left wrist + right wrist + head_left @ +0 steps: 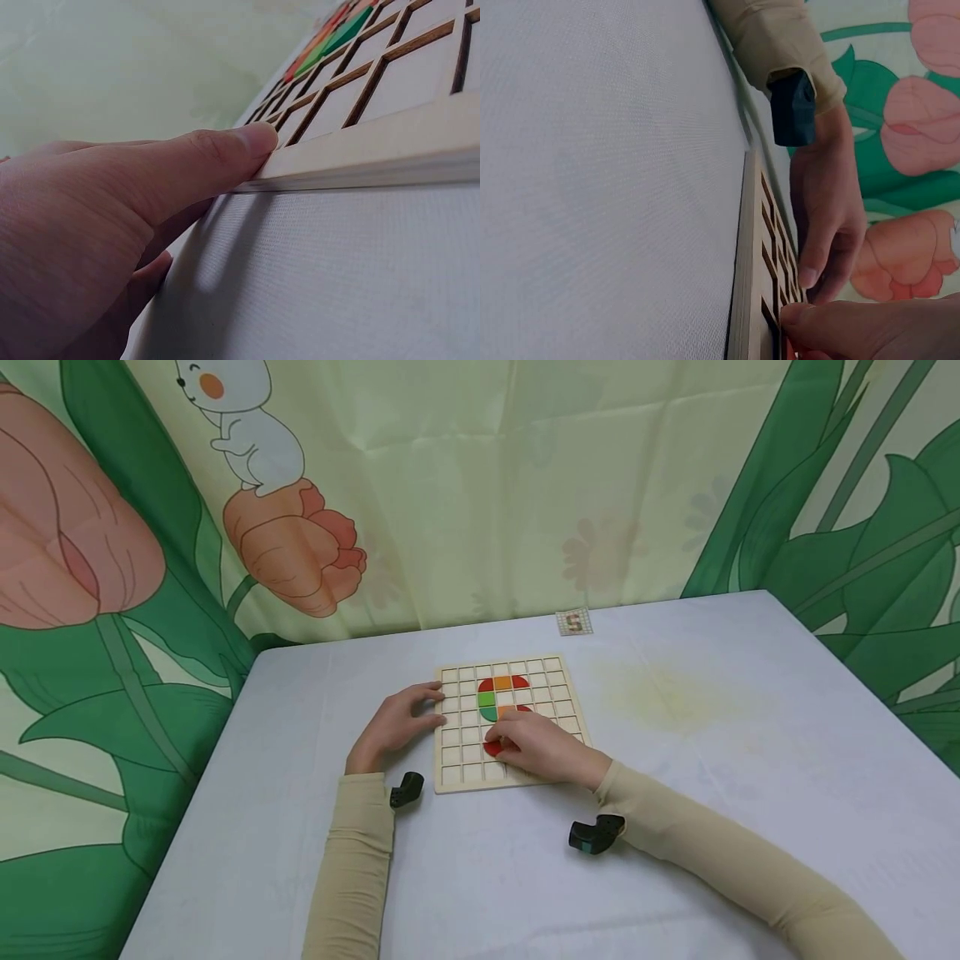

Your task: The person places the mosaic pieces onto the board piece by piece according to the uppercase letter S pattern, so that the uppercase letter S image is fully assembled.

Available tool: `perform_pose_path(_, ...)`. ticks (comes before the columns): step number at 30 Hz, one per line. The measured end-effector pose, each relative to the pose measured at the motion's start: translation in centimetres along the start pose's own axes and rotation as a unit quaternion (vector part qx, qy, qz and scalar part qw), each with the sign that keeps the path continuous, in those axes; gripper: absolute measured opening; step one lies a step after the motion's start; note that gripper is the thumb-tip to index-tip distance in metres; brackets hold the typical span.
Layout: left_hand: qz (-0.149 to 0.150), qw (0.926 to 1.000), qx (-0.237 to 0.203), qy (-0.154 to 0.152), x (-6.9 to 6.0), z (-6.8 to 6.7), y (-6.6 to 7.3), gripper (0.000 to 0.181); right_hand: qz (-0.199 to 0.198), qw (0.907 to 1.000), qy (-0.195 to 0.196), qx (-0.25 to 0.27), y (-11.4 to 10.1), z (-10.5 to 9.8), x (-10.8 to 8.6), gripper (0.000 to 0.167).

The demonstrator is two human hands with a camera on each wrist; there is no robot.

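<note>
A wooden grid board (460,774) lies flat on the table. At its left edge is my left hand (395,724), fingers spread; the straight thumb (251,141) touches the frame in the left wrist view. Over the board's lower middle, my right hand (542,747) pinches a red rounded tile (492,748) at a grid square, its far side hidden by the fingers. Above it sit several tiles in a curve: red (520,681) and orange (502,682) on top, light green (487,699) and dark green (489,714) down the left, more orange and red partly behind my right hand.
A small pattern card (574,622) lies at the table's back edge, beyond the board. White cloth covers the table (690,677). A curtain (480,485) printed with flowers and leaves hangs behind. Each wrist wears a black camera (596,835).
</note>
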State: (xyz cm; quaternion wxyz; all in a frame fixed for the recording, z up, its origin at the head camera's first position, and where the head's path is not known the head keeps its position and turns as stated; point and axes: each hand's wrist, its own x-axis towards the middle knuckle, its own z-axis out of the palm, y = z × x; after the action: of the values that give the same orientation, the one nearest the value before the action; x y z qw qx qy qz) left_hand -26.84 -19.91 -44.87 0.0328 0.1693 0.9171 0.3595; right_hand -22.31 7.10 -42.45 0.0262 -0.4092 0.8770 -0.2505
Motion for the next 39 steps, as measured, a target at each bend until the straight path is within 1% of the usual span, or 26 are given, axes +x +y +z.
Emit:
perform_pose_path(9, -0.003, 1.0000, -0.001, 0.001, 0.02, 0.03, -0.14, 0.041, 0.015, 0.9999, 0.000, -0.003, -0.11, 0.34, 0.18, 0.015)
perform_pose_path(16, -0.006, 1.0000, -0.003, 0.000, -0.14, 0.11, -0.11, 0.041, 0.005, 0.9999, 0.007, -0.010, -0.13, 0.65, 0.19, 0.014)
perform_pose_path(27, -0.010, 0.9999, -0.001, 0.000, -0.06, 0.17, -0.13, 0.041, 0.006, 0.9999, 0.008, -0.007, -0.13, 0.49, 0.09, 0.016)
perform_pose_path(33, -0.011, 0.9999, -0.004, -0.001, -0.05, 0.05, 0.18, 0.041, 0.006, 0.9999, 0.007, -0.008, 0.04, 0.28, 0.16, 0.015)
perform_pose_path(39, -0.016, 0.9999, -0.006, -0.001, -0.06, 0.01, 0.31, 0.041, 0.027, 0.9994, 0.018, -0.007, 0.24, -0.19, 0.00, 0.015)
